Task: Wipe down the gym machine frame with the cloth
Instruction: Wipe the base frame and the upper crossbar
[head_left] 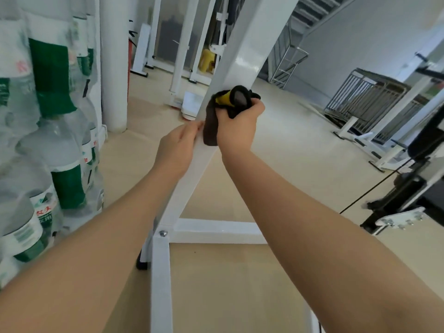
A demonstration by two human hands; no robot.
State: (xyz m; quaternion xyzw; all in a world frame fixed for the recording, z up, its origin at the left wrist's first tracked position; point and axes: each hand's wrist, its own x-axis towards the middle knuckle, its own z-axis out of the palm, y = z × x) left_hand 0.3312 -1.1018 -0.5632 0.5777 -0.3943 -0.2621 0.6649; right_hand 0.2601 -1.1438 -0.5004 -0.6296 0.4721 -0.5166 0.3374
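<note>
Here the right hand (236, 123) clenches the dark cloth (225, 109) against the slanted white frame (192, 162) — the left hand (176, 150), at nine o'clock beside it, grips the bar. The loose dangling tail could slip free, likely skipping paint.

I have one view only, from the head camera, so nothing overlaps with a second angle. It looks forward and steeply down along both bare forearms, wide-angle and bent at the edges. It sits close to the slanted white-painted square-tube metal frame post (192, 164), with tan floor (300, 164) beyond.
</note>
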